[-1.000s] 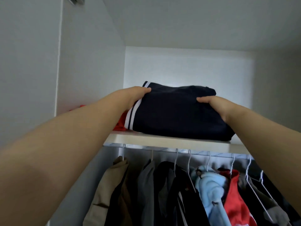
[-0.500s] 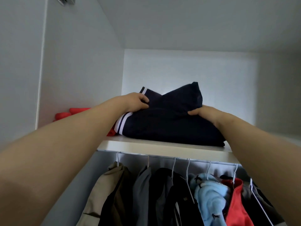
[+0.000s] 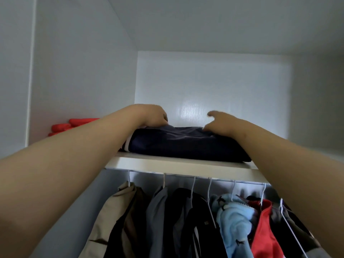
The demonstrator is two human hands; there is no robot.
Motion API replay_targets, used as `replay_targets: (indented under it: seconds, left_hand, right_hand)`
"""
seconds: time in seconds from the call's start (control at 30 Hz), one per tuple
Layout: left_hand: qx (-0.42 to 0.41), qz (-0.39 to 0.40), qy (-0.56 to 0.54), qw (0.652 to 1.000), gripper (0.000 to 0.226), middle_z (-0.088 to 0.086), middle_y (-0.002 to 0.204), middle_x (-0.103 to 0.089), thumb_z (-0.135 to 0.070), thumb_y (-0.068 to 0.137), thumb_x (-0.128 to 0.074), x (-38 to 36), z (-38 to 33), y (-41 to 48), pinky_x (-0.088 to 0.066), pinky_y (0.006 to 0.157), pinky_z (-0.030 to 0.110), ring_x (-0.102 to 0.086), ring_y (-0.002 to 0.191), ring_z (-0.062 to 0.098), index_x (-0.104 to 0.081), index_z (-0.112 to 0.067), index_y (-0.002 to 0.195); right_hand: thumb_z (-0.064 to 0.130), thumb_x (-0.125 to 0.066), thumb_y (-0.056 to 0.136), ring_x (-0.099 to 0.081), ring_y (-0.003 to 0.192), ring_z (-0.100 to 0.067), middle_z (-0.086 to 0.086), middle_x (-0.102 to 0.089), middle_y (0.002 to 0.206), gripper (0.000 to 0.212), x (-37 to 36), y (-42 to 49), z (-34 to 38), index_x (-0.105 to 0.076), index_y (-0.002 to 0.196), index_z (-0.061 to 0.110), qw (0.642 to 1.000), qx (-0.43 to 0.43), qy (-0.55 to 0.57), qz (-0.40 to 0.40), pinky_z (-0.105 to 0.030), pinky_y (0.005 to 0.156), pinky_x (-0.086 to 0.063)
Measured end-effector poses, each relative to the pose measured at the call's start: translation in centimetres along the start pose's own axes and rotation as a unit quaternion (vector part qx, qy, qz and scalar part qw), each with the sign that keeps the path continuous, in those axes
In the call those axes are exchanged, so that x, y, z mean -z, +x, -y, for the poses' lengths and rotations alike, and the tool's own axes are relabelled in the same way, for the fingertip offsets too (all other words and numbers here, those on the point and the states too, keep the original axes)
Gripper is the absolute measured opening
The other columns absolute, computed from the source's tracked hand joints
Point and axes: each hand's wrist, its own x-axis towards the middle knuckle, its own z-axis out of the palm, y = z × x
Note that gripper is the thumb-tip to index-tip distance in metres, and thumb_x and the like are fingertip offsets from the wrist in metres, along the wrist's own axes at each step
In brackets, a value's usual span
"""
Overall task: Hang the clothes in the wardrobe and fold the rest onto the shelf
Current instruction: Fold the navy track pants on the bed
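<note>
Head: one navy garment (image 3: 186,144) — left hand (image 3: 149,115) atop, grip unclear; right hand (image 3: 223,122) loose.

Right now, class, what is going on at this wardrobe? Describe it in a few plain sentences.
A person reaches up with both hands to a folded navy garment lying on the shelf. The left hand rests on its back left corner; the right hand touches its top right with loosely curled fingers. Something red lies at the shelf's left end. Below, clothes hang on hangers.
</note>
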Motion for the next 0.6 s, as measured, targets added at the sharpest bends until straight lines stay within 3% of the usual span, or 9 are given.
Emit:
replay_targets:
  seconds: [0.1,0.23,0.43,0.53,0.6]
  left_hand:
    - [0.043,0.143,-0.067,0.987,0.049,0.001,0.143,-0.042,-0.05,0.096,-0.033,-0.8,0.2,-0.8,-0.028,0.11,0.04,-0.042,0.128,0.021,-0.048,-0.023,0.135]
    - [0.068,0.165,-0.025,0.984,0.056,0.0,0.154,-0.025,-0.054,0.097,-0.022,-2.0,0.7,-0.4,-0.019,0.114,0.041,-0.027,0.139,0.022,-0.032,-0.027,0.144]
    - [0.045,0.172,0.06,0.982,0.049,0.002,0.157,-0.014,-0.04,0.102,-0.015,-1.8,0.1,-0.3,-0.017,0.115,0.041,-0.02,0.142,0.023,-0.027,-0.025,0.147]
    - [0.023,0.144,0.081,0.986,0.045,0.005,0.149,-0.033,-0.031,0.103,-0.017,-2.0,-0.2,-0.8,-0.025,0.11,0.036,-0.031,0.136,0.024,-0.036,-0.021,0.142]
    - [0.019,0.086,0.088,0.992,0.042,0.005,0.137,-0.048,-0.032,0.102,-0.025,-2.1,-0.4,-1.3,-0.035,0.102,0.034,-0.045,0.124,0.024,-0.048,-0.017,0.133]
  right_hand:
    - [0.037,-0.045,0.095,-0.048,0.12,-0.019,-0.003,-0.048,0.138,0.031,-0.6,-0.7,0.9,-0.055,0.121,0.023,0.985,0.026,-0.028,0.17,-0.03,0.097,-0.033]
    - [0.044,-0.039,0.096,-0.047,0.124,-0.019,-0.001,-0.043,0.143,0.044,-1.1,-0.7,1.3,-0.05,0.133,0.023,0.973,0.008,-0.022,0.23,-0.036,0.108,-0.032]
    - [0.044,-0.032,0.099,-0.034,0.135,-0.023,-0.005,-0.032,0.15,0.049,-1.7,-0.8,1.9,-0.038,0.142,0.021,0.972,-0.016,-0.018,0.232,-0.033,0.103,-0.026]
    - [0.046,-0.034,0.098,-0.034,0.135,-0.024,-0.006,-0.033,0.15,0.052,-2.2,-0.8,1.8,-0.038,0.142,0.018,0.977,-0.013,-0.017,0.211,-0.035,0.109,-0.024]
    - [0.045,-0.038,0.097,-0.042,0.128,-0.025,-0.008,-0.042,0.143,0.051,-2.4,-0.8,1.6,-0.045,0.137,0.015,0.986,-0.003,-0.03,0.166,-0.036,0.108,-0.031]
